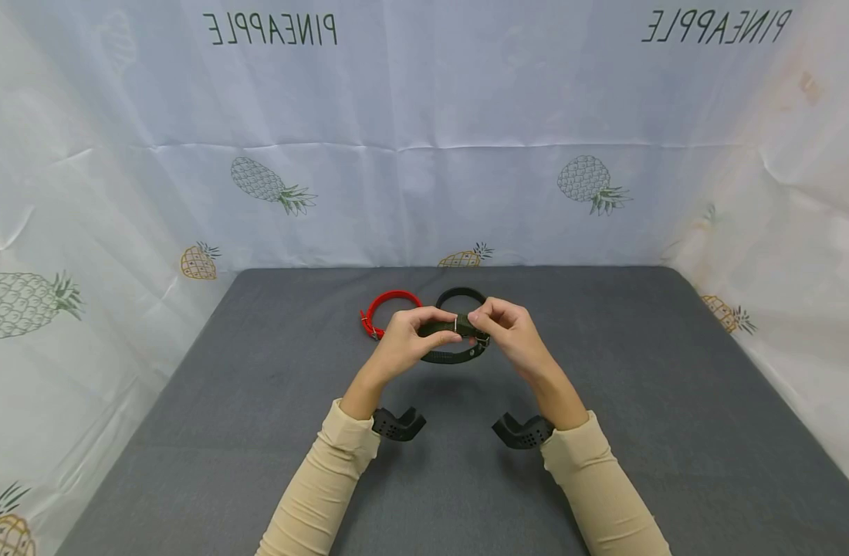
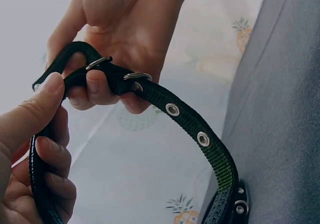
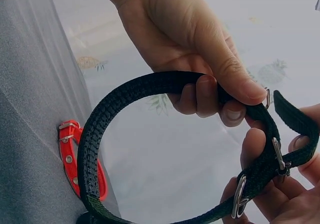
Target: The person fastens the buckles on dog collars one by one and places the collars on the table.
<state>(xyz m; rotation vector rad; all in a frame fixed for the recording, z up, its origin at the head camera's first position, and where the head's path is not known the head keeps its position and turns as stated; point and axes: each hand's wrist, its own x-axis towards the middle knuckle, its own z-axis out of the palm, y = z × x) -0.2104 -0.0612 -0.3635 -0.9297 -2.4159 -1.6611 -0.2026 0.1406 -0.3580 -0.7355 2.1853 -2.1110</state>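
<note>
Both hands hold a dark green collar [image 1: 452, 357] with metal buckle hardware and eyelets, above the table. My left hand [image 1: 405, 336] grips the strap, its thumb pressed on the band and fingers curled beneath. On the other side, my right hand [image 1: 513, 332] pinches the strap by the buckle. In the left wrist view the strap bends into a small loop at the buckle [image 2: 98, 63], with right fingers curled behind it. A free strap tip [image 3: 281, 98] curves past the buckle in the right wrist view. The rest of the band hangs as a wide loop.
A red collar [image 1: 394, 294] with metal fittings lies on the grey table [image 1: 292, 386], behind and left of the hands. Beside it a black collar [image 1: 459, 292] is partly hidden by them. A pineapple-print curtain [image 1: 424, 100] surrounds the back and sides.
</note>
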